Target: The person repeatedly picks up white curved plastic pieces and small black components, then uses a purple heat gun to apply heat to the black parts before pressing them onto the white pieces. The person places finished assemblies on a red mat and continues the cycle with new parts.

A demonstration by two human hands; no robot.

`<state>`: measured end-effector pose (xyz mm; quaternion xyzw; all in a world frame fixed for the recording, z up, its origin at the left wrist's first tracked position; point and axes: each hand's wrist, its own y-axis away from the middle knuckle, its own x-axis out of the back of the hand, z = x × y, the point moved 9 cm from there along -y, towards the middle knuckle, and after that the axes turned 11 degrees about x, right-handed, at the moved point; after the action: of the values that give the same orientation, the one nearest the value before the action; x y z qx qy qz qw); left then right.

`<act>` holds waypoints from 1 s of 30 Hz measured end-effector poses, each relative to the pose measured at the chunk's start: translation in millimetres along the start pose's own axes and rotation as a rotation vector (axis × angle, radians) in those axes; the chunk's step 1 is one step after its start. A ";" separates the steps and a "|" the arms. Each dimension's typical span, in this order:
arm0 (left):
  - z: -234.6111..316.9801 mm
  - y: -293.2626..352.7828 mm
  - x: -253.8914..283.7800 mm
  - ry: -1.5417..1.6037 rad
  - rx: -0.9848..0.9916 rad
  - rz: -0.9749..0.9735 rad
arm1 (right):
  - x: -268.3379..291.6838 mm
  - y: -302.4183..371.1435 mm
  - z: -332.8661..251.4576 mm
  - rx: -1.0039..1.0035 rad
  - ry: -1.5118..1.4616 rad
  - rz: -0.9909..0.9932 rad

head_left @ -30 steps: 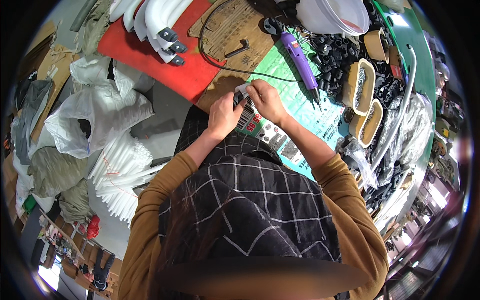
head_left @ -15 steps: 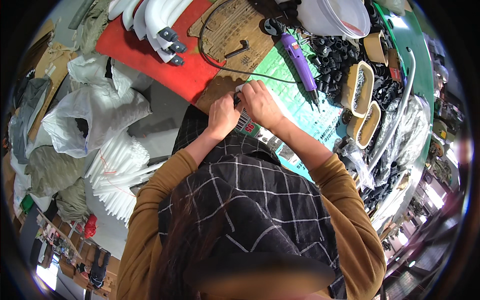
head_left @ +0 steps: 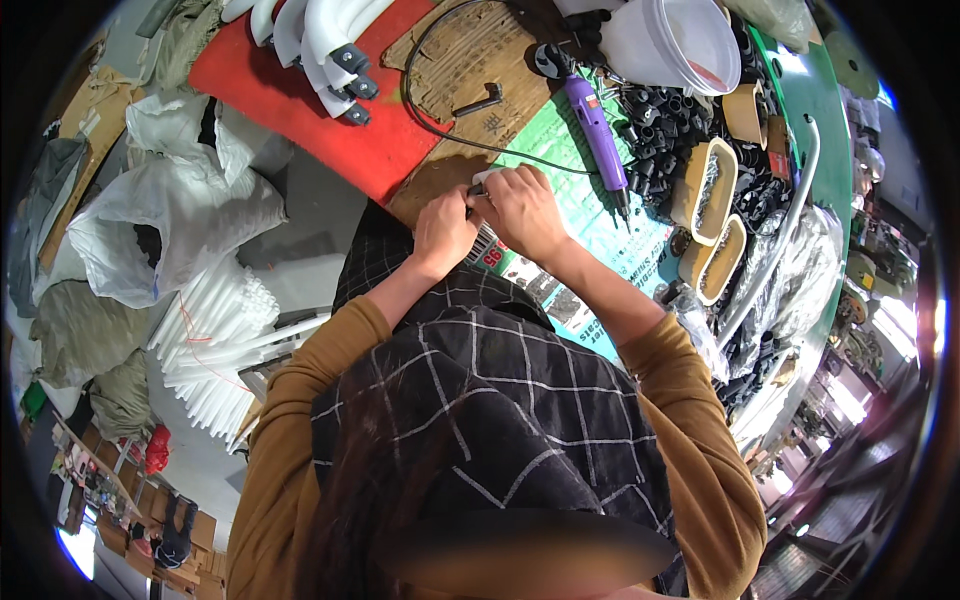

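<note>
My left hand [head_left: 443, 232] is closed on a small black plastic fitting [head_left: 473, 192], most of which its fingers cover. Close against it, my right hand [head_left: 522, 210] is closed with fingers bent over a white piece [head_left: 483, 176]. Only a bit of that white piece shows, so I cannot make out its kind or whether it joins the fitting. Both hands are over the near edge of the table, by a printed green and blue sheet [head_left: 560, 285]. On this sheet, beyond my right hand, lies a purple electric screwdriver [head_left: 598, 135] with its cable.
White curved tubes with black ends [head_left: 335, 60] rest on a red mat [head_left: 290, 120]. Black fittings [head_left: 650, 130] are heaped at the right, beside tan trays of screws [head_left: 708, 190] and a white bucket [head_left: 670, 45]. White straight tubes [head_left: 215, 350] and a white sack [head_left: 170, 235] are at the left.
The whole view has shifted slightly. My hands stay together at the same spot, with the right fingers a little more bent around the small parts.
</note>
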<state>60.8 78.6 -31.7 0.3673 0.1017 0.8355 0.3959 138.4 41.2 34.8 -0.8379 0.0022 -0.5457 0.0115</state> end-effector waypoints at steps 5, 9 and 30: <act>2.9 1.9 1.1 -0.003 -0.024 -0.005 | 11.7 5.1 -9.7 0.045 0.089 0.010; 6.1 3.0 4.4 0.022 -0.061 0.018 | 0.2 -0.8 -17.4 0.142 0.177 -0.064; 13.8 2.2 17.7 0.127 -0.085 0.096 | 46.2 67.9 119.1 -0.549 0.168 0.384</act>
<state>61.7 88.4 -11.5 0.3007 0.0734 0.8787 0.3634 266.6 -25.4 27.4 -0.7463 0.3076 -0.5796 -0.1118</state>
